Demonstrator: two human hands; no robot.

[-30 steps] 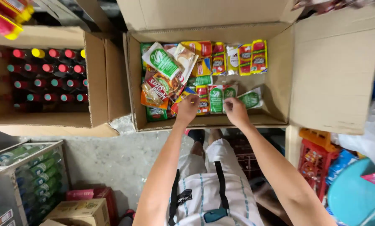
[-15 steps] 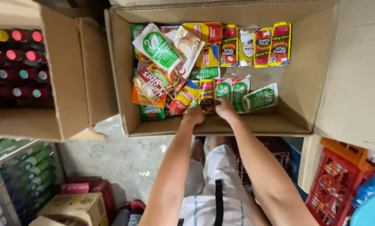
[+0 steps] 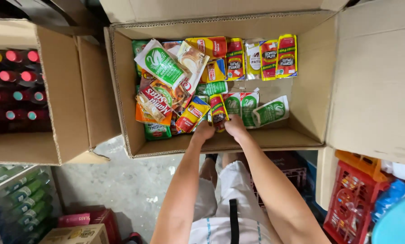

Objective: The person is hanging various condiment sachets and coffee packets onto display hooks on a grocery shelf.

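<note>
An open cardboard box (image 3: 311, 90) in front of me holds several sauce and seasoning pouches. My left hand (image 3: 203, 131) and my right hand (image 3: 235, 126) both reach over its near wall and grip a red and yellow pouch (image 3: 218, 110) standing upright between them. To the right of it lie green and white pouches (image 3: 270, 111). A large green and white pouch (image 3: 159, 63) rests on a heap at the box's left. Yellow and red pouches (image 3: 279, 56) line the far wall.
A second cardboard box (image 3: 71, 99) at the left holds bottles with coloured caps (image 3: 14, 77). Green bottles (image 3: 21, 199) in wrap lie at the lower left. A red crate (image 3: 351, 199) stands at the lower right. The floor (image 3: 121, 185) is grey concrete.
The camera has come closer to the box. My hands have drawn together from the green pouches to the red and yellow pouch at the middle.
</note>
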